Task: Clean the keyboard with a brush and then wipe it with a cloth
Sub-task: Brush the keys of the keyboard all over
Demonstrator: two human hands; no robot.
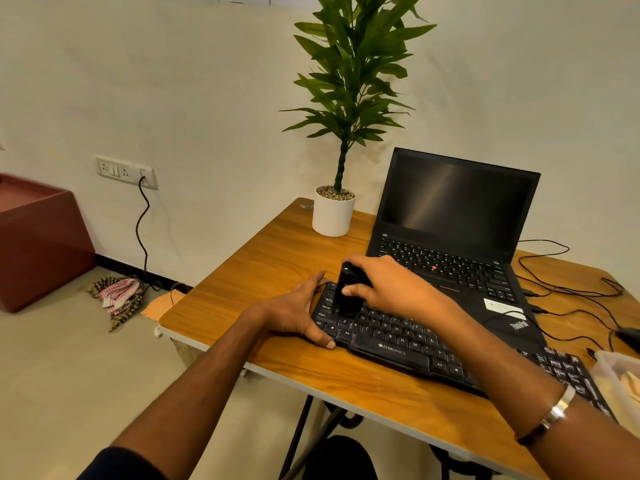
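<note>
A black Zebronics keyboard (408, 344) lies slanted across the wooden table (277, 258), in front of the laptop. My right hand (394, 285) grips a black brush (346, 296), held upright with its lower end on the keys at the keyboard's left end. At that same left edge rests my left hand (298, 310): thumb on the front corner, fingers along the side, holding the keyboard steady. My right forearm crosses over the keyboard's right half and hides part of it. No wiping cloth shows clearly on the table.
An open black laptop (450, 237) stands behind the keyboard. A potted plant (334, 213) sits at the table's far corner. Cables (571, 289) and a mouse (628, 337) lie at the right, beside a plastic container (620, 372). A checked cloth (117, 296) lies on the floor.
</note>
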